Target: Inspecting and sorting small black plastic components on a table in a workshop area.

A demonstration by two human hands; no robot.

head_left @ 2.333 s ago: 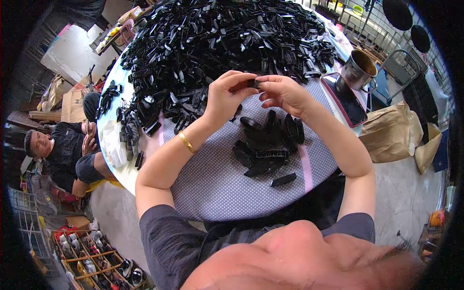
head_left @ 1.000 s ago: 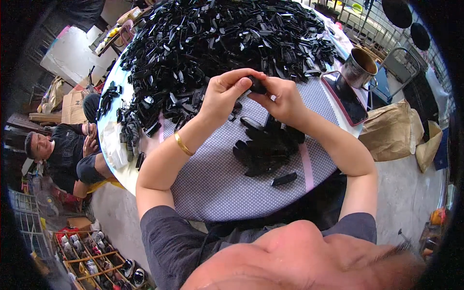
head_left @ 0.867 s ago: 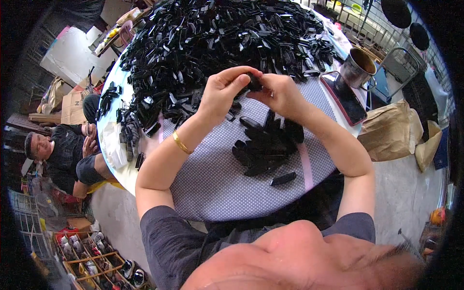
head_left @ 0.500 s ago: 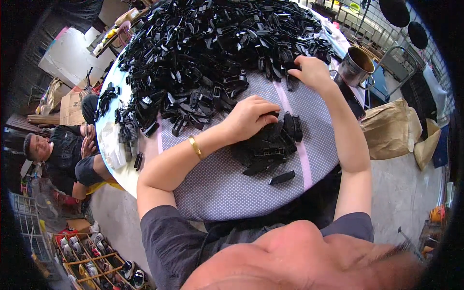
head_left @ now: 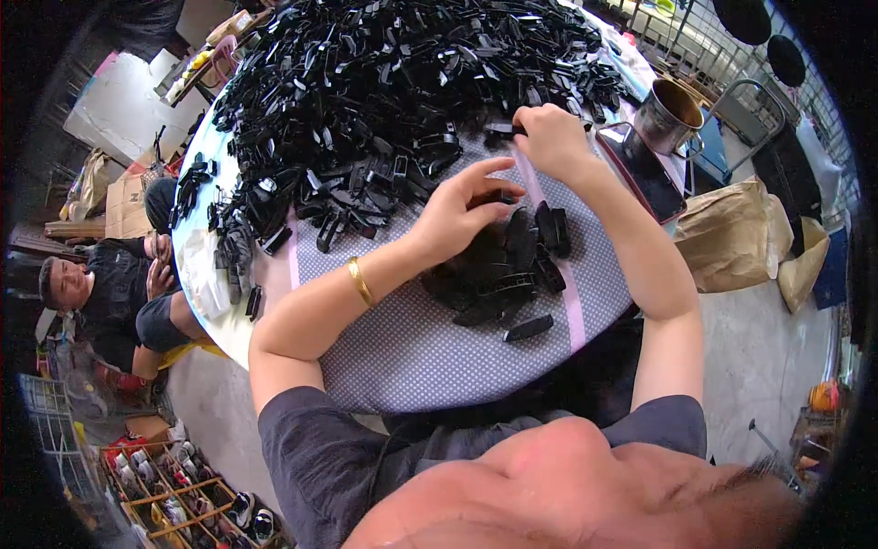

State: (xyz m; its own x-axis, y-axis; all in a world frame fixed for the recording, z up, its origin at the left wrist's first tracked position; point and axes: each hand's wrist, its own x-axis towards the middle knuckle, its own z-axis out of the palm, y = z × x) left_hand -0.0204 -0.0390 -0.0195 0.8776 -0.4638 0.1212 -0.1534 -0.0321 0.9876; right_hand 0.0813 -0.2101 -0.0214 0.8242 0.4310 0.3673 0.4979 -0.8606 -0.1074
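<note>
Left hand (head_left: pixel 457 215) lies over the small pile of black plastic pieces (head_left: pixel 512 270) near the front of the bench (head_left: pixel 402 348). Its fingers (head_left: pixel 489 174) are spread wide and slightly curled, palm down on the near edge of the pile; whether any piece is pinched under the palm cannot be told. Gold bangle (head_left: pixel 360 281) on that wrist.

Right hand (head_left: pixel 551 139) is farther out, at the rim of the large heap of black pieces (head_left: pixel 393 82). Its fingers are curled closed around one black piece (head_left: pixel 505 130), which sticks out to the left of the fist.

Count: two piles. Large heap: too many to count, covers most of the bench's far half. Small pile: roughly a dozen pieces, overlap makes this uncertain. One stray piece (head_left: pixel 528 328) lies just beside the small pile on the dotted cloth. One metal cup (head_left: pixel 666 116) stands right of the right hand. One other person (head_left: pixel 110 288) sits low at left.
</note>
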